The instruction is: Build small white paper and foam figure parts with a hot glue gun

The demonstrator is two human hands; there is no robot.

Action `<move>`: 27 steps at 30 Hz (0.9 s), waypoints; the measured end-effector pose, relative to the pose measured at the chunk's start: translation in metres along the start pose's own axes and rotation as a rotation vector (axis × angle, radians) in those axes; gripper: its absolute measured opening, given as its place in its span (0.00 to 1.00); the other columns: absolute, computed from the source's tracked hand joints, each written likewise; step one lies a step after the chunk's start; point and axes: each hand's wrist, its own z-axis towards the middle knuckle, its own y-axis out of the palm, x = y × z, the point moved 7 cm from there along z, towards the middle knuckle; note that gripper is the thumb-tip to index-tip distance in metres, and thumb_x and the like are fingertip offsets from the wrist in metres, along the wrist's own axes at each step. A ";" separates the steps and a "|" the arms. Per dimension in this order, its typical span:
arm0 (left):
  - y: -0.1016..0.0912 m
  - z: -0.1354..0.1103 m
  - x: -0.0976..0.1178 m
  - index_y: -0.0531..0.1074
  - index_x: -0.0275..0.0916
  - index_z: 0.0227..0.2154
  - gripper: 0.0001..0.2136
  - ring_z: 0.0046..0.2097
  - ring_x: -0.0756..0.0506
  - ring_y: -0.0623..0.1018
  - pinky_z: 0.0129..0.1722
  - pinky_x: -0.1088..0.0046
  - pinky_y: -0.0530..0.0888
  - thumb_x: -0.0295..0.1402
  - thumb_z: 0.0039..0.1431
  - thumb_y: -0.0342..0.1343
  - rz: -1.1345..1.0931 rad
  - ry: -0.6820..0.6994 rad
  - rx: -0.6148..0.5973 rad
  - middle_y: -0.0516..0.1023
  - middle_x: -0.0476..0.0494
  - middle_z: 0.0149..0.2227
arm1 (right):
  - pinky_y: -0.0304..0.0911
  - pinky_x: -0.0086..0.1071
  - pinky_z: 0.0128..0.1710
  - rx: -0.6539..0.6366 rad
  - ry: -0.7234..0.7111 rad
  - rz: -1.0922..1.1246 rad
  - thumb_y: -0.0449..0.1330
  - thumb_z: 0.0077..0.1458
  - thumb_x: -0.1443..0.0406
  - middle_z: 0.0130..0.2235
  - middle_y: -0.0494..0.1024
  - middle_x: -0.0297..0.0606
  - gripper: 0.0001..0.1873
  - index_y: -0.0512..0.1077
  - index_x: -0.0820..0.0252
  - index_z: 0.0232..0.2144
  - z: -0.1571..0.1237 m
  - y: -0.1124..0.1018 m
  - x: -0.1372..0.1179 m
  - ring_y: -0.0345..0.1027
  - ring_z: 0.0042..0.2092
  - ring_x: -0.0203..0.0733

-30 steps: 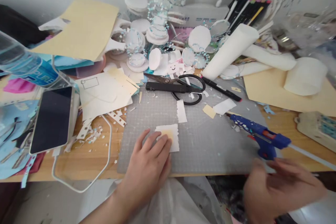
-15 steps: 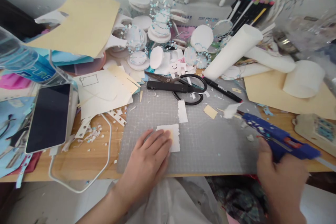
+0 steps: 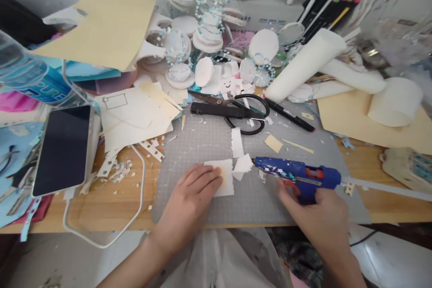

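My left hand lies flat, its fingers resting on a white wavy-edged piece that has a yellowish patch near the fingertips. In my right hand is a blue hot glue gun, its nozzle pointing left and a long glue stick coming out of its back. Against the nozzle tip is a crumpled white scrap, just right of the wavy-edged piece. A narrow white strip lies above, on the grey cutting mat.
Black-handled scissors, a black utility knife and a black pen lie at the mat's back. Left are a phone, a white cable and a water bottle. White rolls and foam crafts stand behind.
My right hand has brought the glue gun leftward across the mat, turning it more level. The white scrap at its nozzle has moved along with it. My left hand stays in place.
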 end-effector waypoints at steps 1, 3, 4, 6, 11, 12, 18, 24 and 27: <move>0.000 0.000 0.000 0.71 0.32 0.50 0.16 0.55 0.41 0.72 0.58 0.55 0.69 0.18 0.61 0.50 -0.001 -0.002 -0.002 0.77 0.38 0.52 | 0.52 0.32 0.20 -0.001 0.004 0.008 0.60 0.45 0.49 0.10 0.56 0.29 0.23 0.58 0.52 0.09 0.000 0.000 0.002 0.57 0.16 0.38; 0.000 0.000 0.000 0.71 0.33 0.50 0.16 0.55 0.41 0.72 0.58 0.55 0.69 0.17 0.60 0.49 -0.001 -0.003 -0.003 0.77 0.38 0.52 | 0.53 0.31 0.19 -0.002 0.024 0.016 0.61 0.44 0.50 0.09 0.54 0.28 0.24 0.56 0.52 0.09 0.001 -0.002 0.007 0.56 0.15 0.37; 0.000 0.000 0.000 0.71 0.33 0.50 0.17 0.55 0.41 0.72 0.58 0.55 0.69 0.17 0.60 0.49 0.002 -0.005 -0.001 0.77 0.38 0.52 | 0.53 0.31 0.19 0.003 0.037 0.022 0.61 0.43 0.50 0.09 0.55 0.28 0.24 0.56 0.52 0.08 0.001 -0.004 0.010 0.56 0.15 0.37; -0.001 0.001 0.000 0.71 0.33 0.49 0.17 0.55 0.41 0.73 0.58 0.55 0.69 0.16 0.59 0.49 0.007 -0.007 0.006 0.77 0.38 0.52 | 0.54 0.31 0.19 0.028 0.070 0.045 0.61 0.42 0.50 0.10 0.60 0.30 0.22 0.60 0.53 0.09 0.001 -0.009 0.015 0.58 0.16 0.37; -0.006 0.009 0.001 0.72 0.35 0.46 0.12 0.50 0.41 0.75 0.54 0.57 0.70 0.21 0.62 0.51 -0.011 -0.029 0.017 0.79 0.40 0.48 | 0.57 0.30 0.19 0.052 0.132 0.148 0.61 0.41 0.52 0.12 0.66 0.31 0.19 0.63 0.54 0.10 -0.001 -0.019 0.021 0.60 0.17 0.37; -0.008 0.011 0.000 0.71 0.35 0.46 0.11 0.49 0.42 0.75 0.53 0.57 0.70 0.22 0.63 0.51 -0.025 -0.044 0.010 0.80 0.41 0.46 | 0.57 0.30 0.19 0.047 0.132 0.169 0.61 0.40 0.52 0.12 0.66 0.32 0.19 0.63 0.54 0.10 -0.002 -0.020 0.020 0.60 0.17 0.37; -0.025 0.028 0.006 0.70 0.41 0.46 0.10 0.49 0.43 0.74 0.49 0.62 0.70 0.24 0.64 0.51 -0.081 -0.122 0.098 0.76 0.43 0.47 | 0.57 0.30 0.19 0.038 0.130 0.238 0.61 0.42 0.52 0.11 0.65 0.32 0.20 0.62 0.54 0.09 -0.008 -0.023 0.021 0.60 0.17 0.38; -0.005 0.069 0.001 0.65 0.33 0.53 0.20 0.49 0.37 0.72 0.48 0.57 0.72 0.35 0.61 0.58 0.099 -0.312 0.056 0.73 0.34 0.47 | 0.61 0.31 0.20 0.081 0.231 0.297 0.63 0.39 0.52 0.13 0.69 0.33 0.17 0.67 0.55 0.11 -0.014 -0.027 0.038 0.65 0.19 0.41; 0.012 0.082 -0.008 0.68 0.30 0.49 0.16 0.47 0.35 0.72 0.44 0.55 0.72 0.34 0.61 0.57 0.246 -0.399 -0.101 0.72 0.33 0.44 | 0.62 0.32 0.20 0.079 0.299 0.325 0.64 0.38 0.52 0.14 0.71 0.35 0.17 0.69 0.56 0.13 -0.018 -0.026 0.048 0.67 0.19 0.43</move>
